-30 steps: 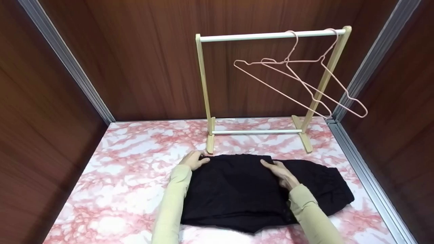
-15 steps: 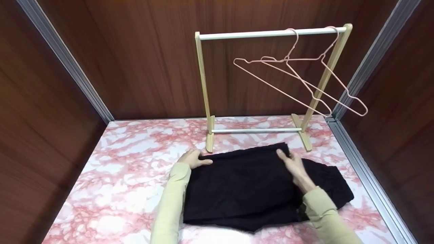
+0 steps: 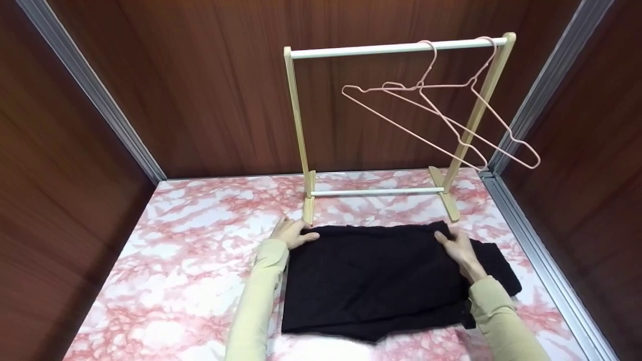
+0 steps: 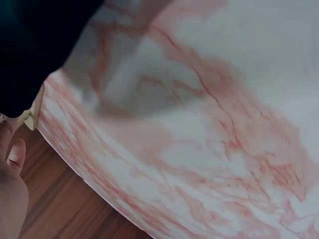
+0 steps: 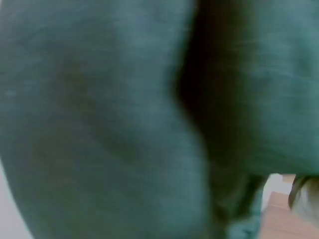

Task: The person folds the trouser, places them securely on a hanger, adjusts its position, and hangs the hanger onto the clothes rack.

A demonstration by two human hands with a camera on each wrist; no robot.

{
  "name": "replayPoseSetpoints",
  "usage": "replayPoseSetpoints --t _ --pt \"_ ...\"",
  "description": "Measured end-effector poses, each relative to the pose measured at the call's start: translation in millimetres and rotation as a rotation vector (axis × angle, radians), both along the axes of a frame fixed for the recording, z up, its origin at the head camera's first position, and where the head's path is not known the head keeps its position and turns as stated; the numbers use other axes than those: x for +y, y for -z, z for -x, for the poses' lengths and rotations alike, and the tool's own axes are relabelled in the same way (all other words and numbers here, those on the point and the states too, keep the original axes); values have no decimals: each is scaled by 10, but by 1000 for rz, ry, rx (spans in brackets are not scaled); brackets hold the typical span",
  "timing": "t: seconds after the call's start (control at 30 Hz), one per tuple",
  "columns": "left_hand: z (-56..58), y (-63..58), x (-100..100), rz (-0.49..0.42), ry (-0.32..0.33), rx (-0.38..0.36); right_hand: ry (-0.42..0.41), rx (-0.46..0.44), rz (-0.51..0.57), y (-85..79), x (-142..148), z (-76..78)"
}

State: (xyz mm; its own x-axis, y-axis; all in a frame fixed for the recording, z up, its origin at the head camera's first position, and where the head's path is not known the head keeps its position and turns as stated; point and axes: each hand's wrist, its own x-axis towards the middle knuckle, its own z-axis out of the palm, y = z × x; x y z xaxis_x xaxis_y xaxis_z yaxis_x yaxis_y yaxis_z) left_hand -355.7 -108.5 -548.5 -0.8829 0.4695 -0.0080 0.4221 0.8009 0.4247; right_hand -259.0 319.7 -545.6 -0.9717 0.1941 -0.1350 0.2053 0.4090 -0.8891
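Observation:
Black trousers (image 3: 371, 281) lie folded on the table in the head view, with one part (image 3: 496, 265) sticking out to the right from under the top layer. My left hand (image 3: 292, 233) pinches their far left corner, thumb on top. At the far right corner my right hand (image 3: 461, 250) grips the upper layer between thumb and fingers. Dark cloth (image 4: 35, 45) covers the upper left of the left wrist view, above part of that hand (image 4: 12, 189). In the right wrist view, blurred cloth (image 5: 99, 124) fills most of the picture and hides nearly all the hand.
Behind the trousers stands a small clothes rack (image 3: 296, 115) with a white rail. Two pink hangers (image 3: 426, 103) hang toward its right end. Brown wood-look panels (image 3: 215, 90) enclose the pink-and-white marbled table (image 3: 190, 260) at the back and both sides.
My right hand has moved right with the edge of the cloth, lifting it and then lowering it. The top layer now covers more of the part underneath. My left hand has barely shifted.

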Motion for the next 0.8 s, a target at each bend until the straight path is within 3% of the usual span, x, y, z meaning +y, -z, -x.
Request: replayPoseSetpoints --t 0.13,0.3,0.47,0.67,0.8 --pt "-29 -8 15 -24 27 -15 -68 -145 -33 129 19 -74" --pt "-39 -1 18 -41 28 -22 -175 -288 163 191 123 -253" --pt "-29 18 15 -35 26 16 -302 -213 173 179 223 -372" --pt "-19 71 -49 -44 -12 92 -300 -63 73 194 149 -361" --pt "-7 98 -83 -48 -9 98 -286 6 -46 237 73 -345"
